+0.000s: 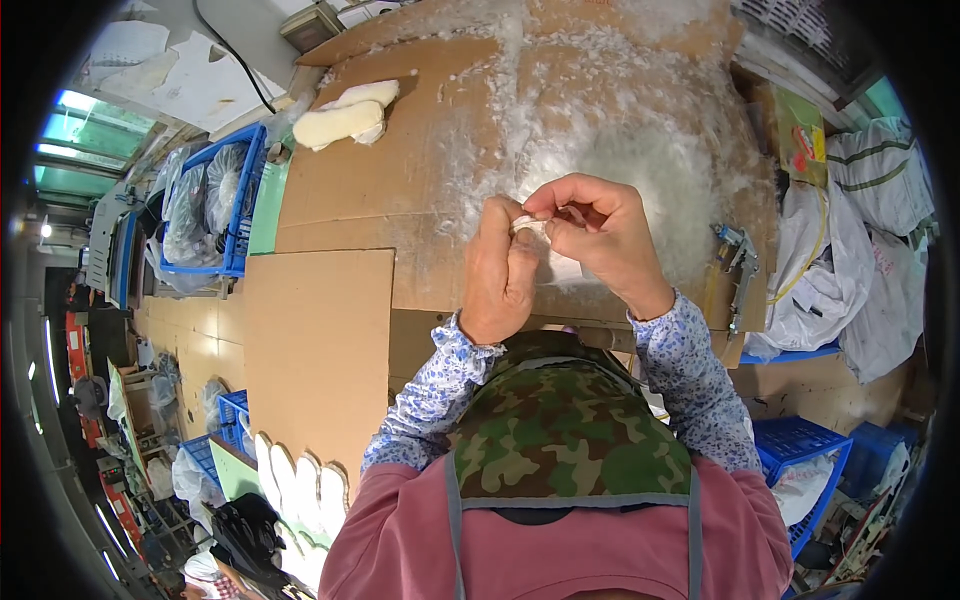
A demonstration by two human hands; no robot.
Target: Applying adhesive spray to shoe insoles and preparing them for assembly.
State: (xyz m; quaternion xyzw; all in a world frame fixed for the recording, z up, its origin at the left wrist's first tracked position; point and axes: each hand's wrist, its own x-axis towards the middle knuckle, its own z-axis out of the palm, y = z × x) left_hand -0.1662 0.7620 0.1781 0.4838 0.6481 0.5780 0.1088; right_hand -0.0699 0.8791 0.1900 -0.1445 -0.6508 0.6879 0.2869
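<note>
Over the cardboard-covered table (pixel 420 230), my two hands meet at one small white piece of soft material (pixel 530 226). My left hand (pixel 500 275) is closed, its thumb and forefinger pinching the piece. My right hand (pixel 608 240) pinches at the same piece from the other side, fingertips bent together. Fingers cover most of the piece, so its exact kind cannot be made out. Below the hands shows a pale surface, partly hidden. Loose white fluff (pixel 650 165) lies thickly just beyond my hands.
Cream fleecy insole-shaped pieces (pixel 345 120) lie far left on the table. An air blow gun (pixel 740 270) is at the right edge. Blue crates (pixel 240 200) with plastic bags stand at left. White sacks (pixel 860 280) stand at right. Several white sole-shaped pieces (pixel 300 485) lie lower left.
</note>
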